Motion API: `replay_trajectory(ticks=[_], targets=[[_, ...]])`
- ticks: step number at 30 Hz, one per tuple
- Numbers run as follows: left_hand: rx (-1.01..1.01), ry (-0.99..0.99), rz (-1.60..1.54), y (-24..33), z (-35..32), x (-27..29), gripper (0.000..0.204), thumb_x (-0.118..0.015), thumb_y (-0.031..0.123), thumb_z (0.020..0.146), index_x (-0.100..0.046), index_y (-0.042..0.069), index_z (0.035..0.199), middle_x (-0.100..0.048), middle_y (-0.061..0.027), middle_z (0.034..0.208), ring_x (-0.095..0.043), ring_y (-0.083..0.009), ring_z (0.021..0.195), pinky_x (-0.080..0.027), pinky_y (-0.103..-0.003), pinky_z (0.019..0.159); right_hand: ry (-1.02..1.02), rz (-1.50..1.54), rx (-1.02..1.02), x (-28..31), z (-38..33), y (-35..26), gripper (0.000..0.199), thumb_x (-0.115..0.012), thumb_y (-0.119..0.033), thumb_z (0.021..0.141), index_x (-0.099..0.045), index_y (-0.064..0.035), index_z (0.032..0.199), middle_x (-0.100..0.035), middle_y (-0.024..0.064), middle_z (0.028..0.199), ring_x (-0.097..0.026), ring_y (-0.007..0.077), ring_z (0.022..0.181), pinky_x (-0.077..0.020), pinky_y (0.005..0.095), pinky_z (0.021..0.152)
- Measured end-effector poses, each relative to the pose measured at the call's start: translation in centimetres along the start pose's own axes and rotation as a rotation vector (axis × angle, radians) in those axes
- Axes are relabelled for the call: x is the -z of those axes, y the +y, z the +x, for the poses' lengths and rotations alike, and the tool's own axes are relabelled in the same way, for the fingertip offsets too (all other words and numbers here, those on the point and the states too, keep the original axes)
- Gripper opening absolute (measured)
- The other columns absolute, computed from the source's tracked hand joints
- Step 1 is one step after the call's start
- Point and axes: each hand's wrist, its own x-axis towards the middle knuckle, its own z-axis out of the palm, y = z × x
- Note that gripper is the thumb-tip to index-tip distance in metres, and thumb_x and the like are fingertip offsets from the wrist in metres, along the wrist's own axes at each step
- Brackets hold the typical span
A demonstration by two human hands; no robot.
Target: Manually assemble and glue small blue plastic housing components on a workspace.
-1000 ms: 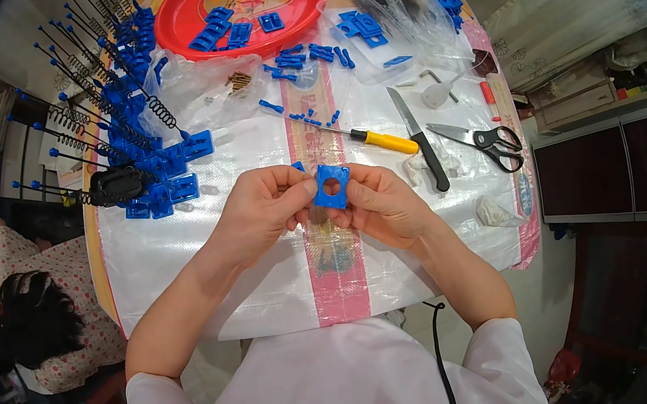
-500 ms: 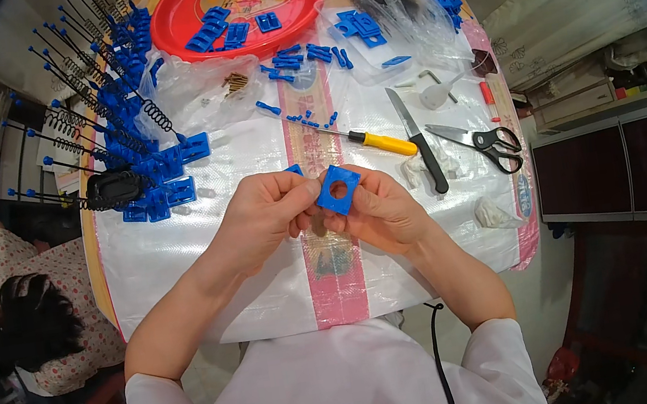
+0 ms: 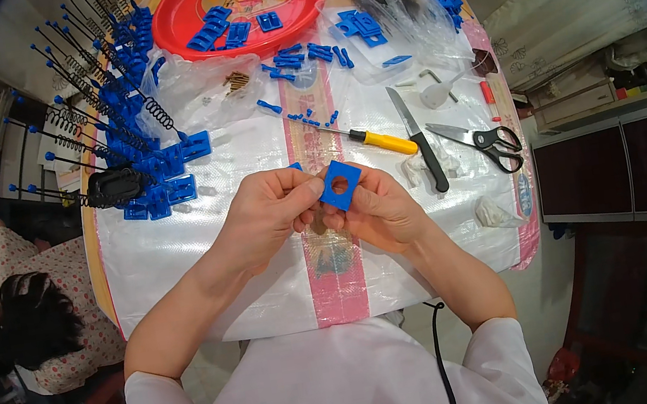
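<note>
One sheet-covered tabletop [image 3: 97, 273] bears a round red tray [image 3: 168, 29] of blue plastic parts [image 3: 210, 31]; a clear plastic bag [image 3: 188, 80] has brass-coloured screws [image 3: 237, 81] in or on it. Nearer, my left hand [image 3: 266, 210] and right hand [image 3: 386, 201] pinch a holed square blue plate [image 3: 352, 178] between fingers above the tabletop: probably light, stiff, smooth, best held by its edges.

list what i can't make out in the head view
In the head view:
Far side of the holed blue plate: faces away.
Some right hand fingers: partly behind the plate.
Blue piece beyond the left hand: partly hidden by it.
Small blue bits: too small for detail.
</note>
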Motion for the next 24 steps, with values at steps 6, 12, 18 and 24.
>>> replay_trajectory(ticks=[6,12,18,24], targets=[[0.014,-0.009,0.048,0.4,0.5,1.2,0.021,-0.060,0.017,0.098,-0.069,-0.002,0.095,-0.066,-0.0028,0.079,-0.055,-0.0063,0.066,-0.043,-0.021,0.060,0.015,0.031,0.049,-0.6,0.1,-0.2,0.040,-0.070,-0.016,0.092,-0.057,0.0002,0.127,-0.063,0.0088,0.109,-0.057,0.0165,0.091,-0.0454,0.0332,0.080],[-0.445,0.316,0.658,0.5,0.3,3.0,0.029,-0.062,0.012,0.093,-0.062,-0.004,0.117,-0.063,-0.0071,0.098,-0.058,-0.0146,0.084,-0.046,-0.025,0.076,0.099,-0.064,0.079,0.7,-0.3,-0.6,0.052,-0.077,-0.029,0.085,-0.057,-0.0014,0.124,-0.059,0.0102,0.120,-0.056,0.0184,0.096,-0.0450,0.0325,0.078],[-0.540,0.251,1.148,-1.6,-0.2,2.9,0.057,-0.079,0.011,0.075,-0.053,-0.001,0.124,-0.057,-0.0146,0.109,-0.054,-0.0245,0.101,-0.046,-0.036,0.087,0.121,-0.109,0.124,1.2,-0.1,-1.6,0.052,-0.078,-0.030,0.083,-0.059,-0.0017,0.123,-0.061,0.0115,0.121,-0.057,0.0197,0.101,-0.0456,0.0323,0.079],[-0.491,0.181,1.068,-1.5,0.7,3.2,0.041,-0.077,0.008,0.076,-0.060,-0.001,0.112,-0.059,-0.0122,0.100,-0.059,-0.0225,0.086,-0.048,-0.034,0.077,0.201,-0.269,0.117,1.1,-0.2,-2.2,0.044,-0.073,-0.018,0.087,-0.059,0.0020,0.124,-0.064,0.0123,0.121,-0.062,0.0162,0.103,-0.0484,0.0314,0.089]])
